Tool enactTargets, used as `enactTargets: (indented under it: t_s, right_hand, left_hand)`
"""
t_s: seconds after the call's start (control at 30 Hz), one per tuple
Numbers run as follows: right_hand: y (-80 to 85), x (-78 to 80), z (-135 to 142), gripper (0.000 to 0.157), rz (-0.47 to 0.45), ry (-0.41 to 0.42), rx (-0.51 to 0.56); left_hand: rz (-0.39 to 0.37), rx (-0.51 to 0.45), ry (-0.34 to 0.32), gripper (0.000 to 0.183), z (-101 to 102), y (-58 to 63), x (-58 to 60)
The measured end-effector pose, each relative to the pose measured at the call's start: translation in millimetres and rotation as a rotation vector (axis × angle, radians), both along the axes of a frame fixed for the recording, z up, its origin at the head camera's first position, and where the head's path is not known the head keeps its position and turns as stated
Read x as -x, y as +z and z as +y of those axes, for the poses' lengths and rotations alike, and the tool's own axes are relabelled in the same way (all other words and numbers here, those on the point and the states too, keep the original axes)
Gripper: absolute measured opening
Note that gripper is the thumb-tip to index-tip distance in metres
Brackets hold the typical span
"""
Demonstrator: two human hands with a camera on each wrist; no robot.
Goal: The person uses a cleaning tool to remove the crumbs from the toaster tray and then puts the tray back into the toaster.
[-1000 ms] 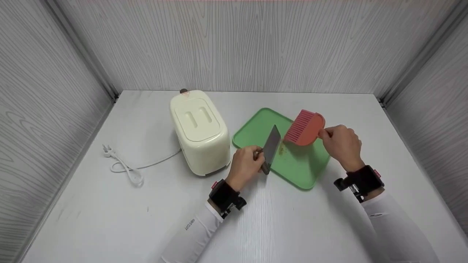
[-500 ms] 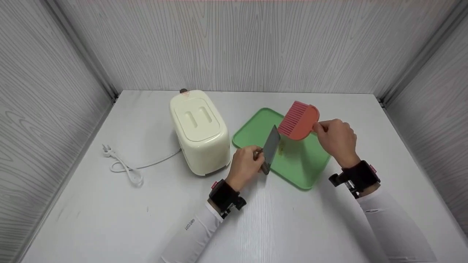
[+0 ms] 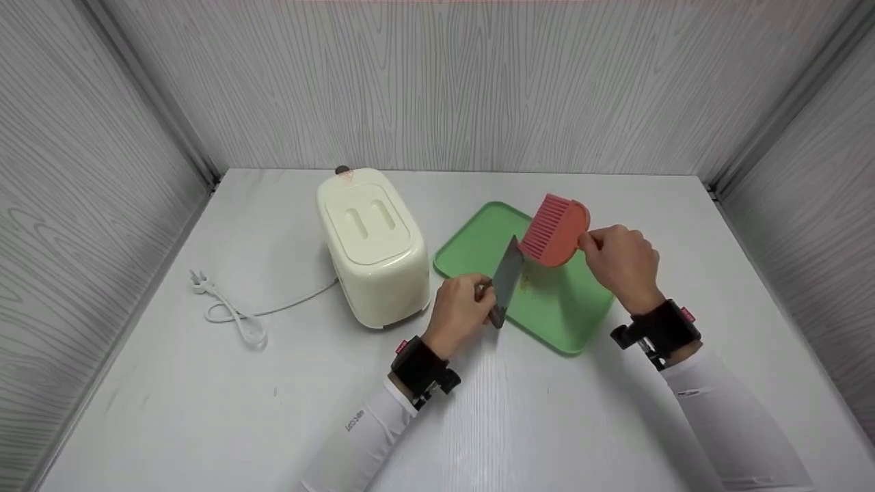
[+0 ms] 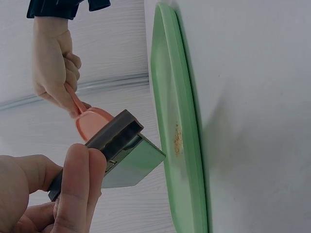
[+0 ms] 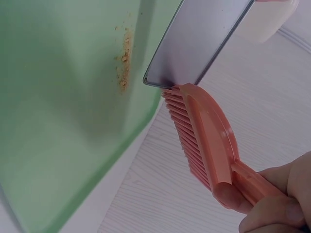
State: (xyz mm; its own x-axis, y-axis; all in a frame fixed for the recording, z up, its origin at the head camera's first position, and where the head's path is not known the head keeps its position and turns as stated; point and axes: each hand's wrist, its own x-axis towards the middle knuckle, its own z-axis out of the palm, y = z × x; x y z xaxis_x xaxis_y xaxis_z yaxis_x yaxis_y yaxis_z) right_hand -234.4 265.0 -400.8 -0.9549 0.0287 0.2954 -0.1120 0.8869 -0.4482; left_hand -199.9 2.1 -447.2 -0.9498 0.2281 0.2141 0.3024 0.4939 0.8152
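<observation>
My left hand [image 3: 459, 307] pinches the dark edge bar of a thin metal crumb tray [image 3: 507, 277], which is tilted steeply above a green tray [image 3: 560, 321]. With thumb and fingers, my right hand [image 3: 621, 263] grips the handle of an orange-red hand brush [image 5: 214, 138]. In the right wrist view the bristles' end is right at the lower edge of the crumb tray [image 5: 194, 46]. Brown crumbs [image 5: 125, 63] lie in a small streak on the green tray, below the crumb tray. The left wrist view shows the same crumbs [image 4: 178, 141] near the green rim.
A cream toaster [image 3: 372, 253] with a covered top stands left of the green tray. Its white cord [image 3: 294, 302] runs left to a plug [image 3: 202, 281] on the white table [image 3: 478, 424]. Pale wood-grain panels [image 3: 437, 89] enclose the table at the back and sides.
My right hand has moved left with the brush, first rising and then dipping slightly, bringing the bristles to the crumb tray. My left hand and the crumb tray have stayed nearly still.
</observation>
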Motion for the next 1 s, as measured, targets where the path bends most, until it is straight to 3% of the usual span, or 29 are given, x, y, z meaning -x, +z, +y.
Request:
enactTargets:
  t_s: [0.47, 0.77, 1.0]
  right_hand:
    - [-6.8, -1.3, 2.2, 0.044, -0.051, 0.028, -0.06]
    - [-6.8, -3.7, 7.6, 0.043, -0.016, 0.036, -0.069]
    - [-2.6, -5.5, 14.9, 0.041, -0.018, 0.018, -0.049]
  left_hand:
    - [-0.003, -0.001, 0.012, 0.018, 1.2, 0.6, 1.0]
    - [0.02, 0.033, 0.026, 0.019, 1.5, -1.7, 1.8]
    - [-0.011, 0.022, 0.03, 0.019, 1.4, -2.1, 2.5]
